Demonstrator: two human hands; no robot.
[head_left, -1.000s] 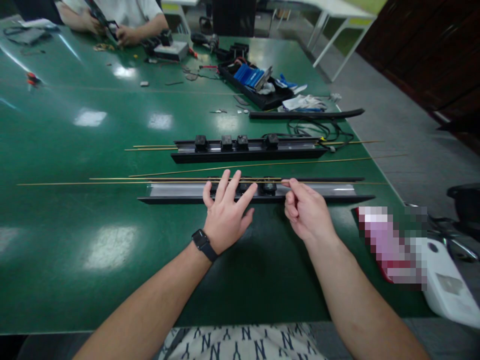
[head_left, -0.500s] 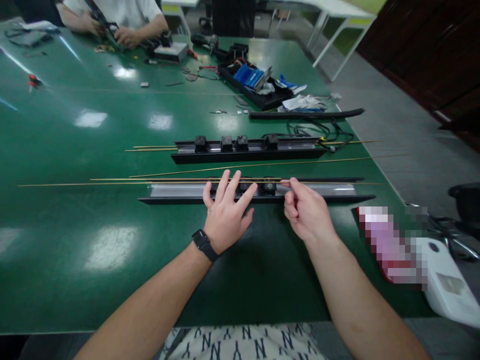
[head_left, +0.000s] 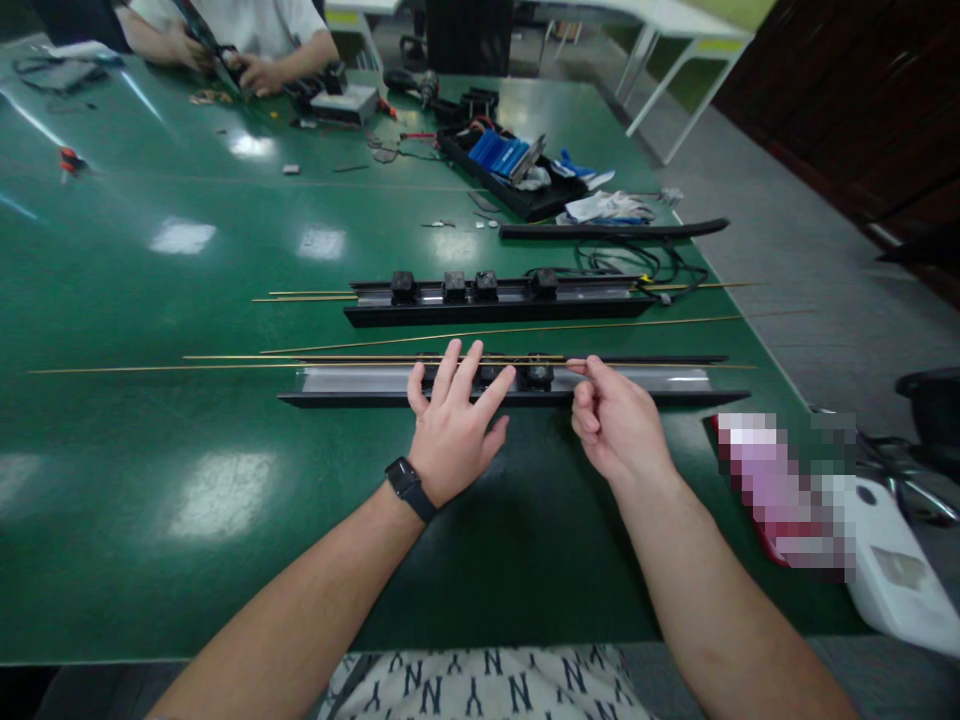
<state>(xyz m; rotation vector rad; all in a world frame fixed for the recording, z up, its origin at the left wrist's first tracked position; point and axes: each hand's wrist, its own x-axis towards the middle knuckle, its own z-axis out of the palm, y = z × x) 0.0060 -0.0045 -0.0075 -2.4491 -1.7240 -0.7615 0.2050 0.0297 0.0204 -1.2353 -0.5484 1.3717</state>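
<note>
A long dark channel (head_left: 360, 380) with a silvery inside lies across the table before me, with several black blocks (head_left: 538, 372) in it. Two thin brass-coloured rods (head_left: 225, 367) run lengthwise along its back edge and stick out past its left end. My left hand (head_left: 459, 425) is spread over the middle of the channel, fingertips at the rods, partly covering the blocks. My right hand (head_left: 611, 410) has thumb and index finger pinched at a thin rod, its other fingers curled. Which of the two rods the pinch holds is hard to see.
Behind lie a loose rod (head_left: 450, 336) and a second channel (head_left: 495, 312) with black blocks. Farther back are a black strip (head_left: 615, 231), cables (head_left: 675, 265) and a black tray (head_left: 540, 205) of parts. A white device (head_left: 892, 560) sits at right. A person (head_left: 255, 70) works opposite.
The longer rod has slid slightly left, its left end reaching farther out. My right hand has shifted a touch to the right. My left hand stays in place.
</note>
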